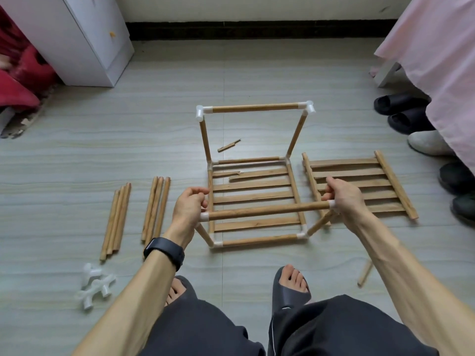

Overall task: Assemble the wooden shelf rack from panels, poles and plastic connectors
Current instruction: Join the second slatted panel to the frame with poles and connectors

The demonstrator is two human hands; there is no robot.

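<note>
Your left hand [189, 204] and right hand [343, 199] each grip one end of the near top pole [268, 210] on the rack [254, 176]. Spare panel [359, 186] at 3 o'clock, loose poles [138, 214] at 9, connectors [95, 285] at 8.

Right hand [341, 201] hides the pole's [270, 209] connector.

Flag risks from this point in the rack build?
1. Bottom panel has a snapped slat; it may not bear load.
2. Left hand and right hand hold the front top pole at its connectors; pressing unevenly could pop the leaning uprights loose.
3. Loose pole near the foot: trip hazard.
</note>
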